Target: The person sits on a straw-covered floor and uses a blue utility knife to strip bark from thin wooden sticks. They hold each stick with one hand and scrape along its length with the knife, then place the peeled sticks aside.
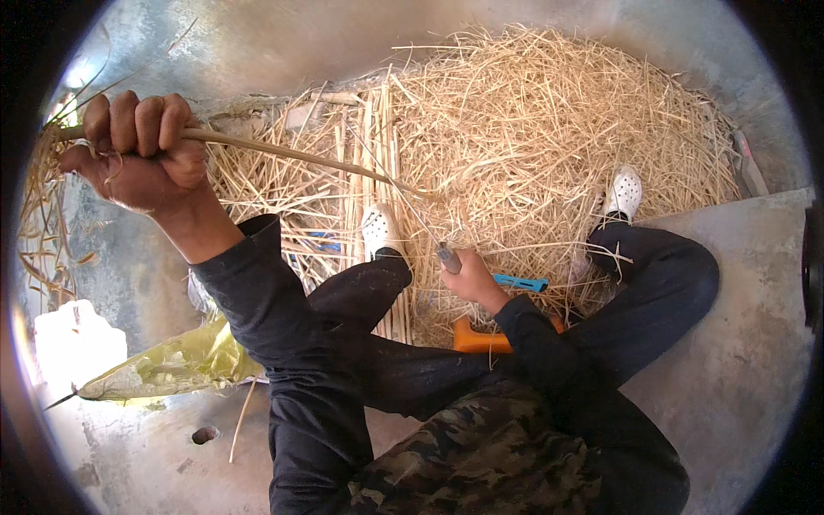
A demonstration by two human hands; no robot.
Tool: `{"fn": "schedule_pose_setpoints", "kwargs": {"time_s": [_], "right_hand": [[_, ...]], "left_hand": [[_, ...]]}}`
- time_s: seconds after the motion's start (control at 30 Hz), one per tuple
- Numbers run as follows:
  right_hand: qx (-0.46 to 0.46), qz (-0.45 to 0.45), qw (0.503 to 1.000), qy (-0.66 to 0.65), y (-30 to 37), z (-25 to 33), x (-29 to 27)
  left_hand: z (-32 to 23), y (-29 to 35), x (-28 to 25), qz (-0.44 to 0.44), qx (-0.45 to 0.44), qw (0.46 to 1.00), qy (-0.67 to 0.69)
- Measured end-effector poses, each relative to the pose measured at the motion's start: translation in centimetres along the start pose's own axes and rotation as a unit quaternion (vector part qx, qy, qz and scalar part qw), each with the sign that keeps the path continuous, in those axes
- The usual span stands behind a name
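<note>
My left hand (pixel 146 142), raised at the upper left, is closed round a long pale plant stalk (pixel 292 153). Dry leaves (pixel 56 215) hang from the stalk's far-left end, and its other end reaches right over the straw. Lower down, between my knees, my right hand (pixel 472 279) grips the grey handle of a knife (pixel 447 255). Its thin blade slants up and left, near the stalk's tip; whether the two touch I cannot tell.
A large heap of cut straw (pixel 549 129) covers the floor ahead. Straight stalks (pixel 375 163) lie bundled left of it. Near my right hand are a blue plastic piece (pixel 521 282) and an orange object (pixel 474 337). A yellow sack (pixel 189 365) lies left.
</note>
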State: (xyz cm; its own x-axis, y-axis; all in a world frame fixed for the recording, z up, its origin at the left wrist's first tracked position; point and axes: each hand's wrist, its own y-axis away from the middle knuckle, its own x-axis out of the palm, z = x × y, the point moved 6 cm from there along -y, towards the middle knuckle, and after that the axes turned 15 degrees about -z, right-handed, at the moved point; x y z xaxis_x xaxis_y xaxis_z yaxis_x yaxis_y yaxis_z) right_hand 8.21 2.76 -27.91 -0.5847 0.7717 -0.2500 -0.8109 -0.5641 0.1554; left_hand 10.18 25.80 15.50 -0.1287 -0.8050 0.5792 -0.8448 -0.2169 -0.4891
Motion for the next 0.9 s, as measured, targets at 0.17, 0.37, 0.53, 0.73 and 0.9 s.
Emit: {"fn": "schedule_pose_setpoints", "kwargs": {"time_s": [0.17, 0.37, 0.53, 0.73, 0.9], "right_hand": [[0.236, -0.013, 0.967, 0.098, 1.3, -18.1, 2.8], [0.259, -0.020, 0.966, 0.016, 0.2, -9.8, 0.1], [-0.022, -0.029, 0.999, -0.031, -0.4, -0.3, 0.8], [0.136, -0.053, 0.979, 0.139, 1.3, -18.2, 1.1], [0.223, 0.019, 0.975, 0.001, 0.3, -10.7, 1.3]], "left_hand": [[1.2, -1.3, 0.7, -0.013, -0.007, 1.000, -0.009], [-1.4, 0.1, -1.4, -0.059, 0.048, 0.996, -0.037], [-1.2, 0.6, -0.3, -0.039, 0.027, 0.998, -0.034], [0.3, -0.4, -1.2, -0.021, 0.007, 1.000, 0.013], [-3.0, 1.4, -2.1, -0.036, 0.053, 0.997, -0.043]]}}
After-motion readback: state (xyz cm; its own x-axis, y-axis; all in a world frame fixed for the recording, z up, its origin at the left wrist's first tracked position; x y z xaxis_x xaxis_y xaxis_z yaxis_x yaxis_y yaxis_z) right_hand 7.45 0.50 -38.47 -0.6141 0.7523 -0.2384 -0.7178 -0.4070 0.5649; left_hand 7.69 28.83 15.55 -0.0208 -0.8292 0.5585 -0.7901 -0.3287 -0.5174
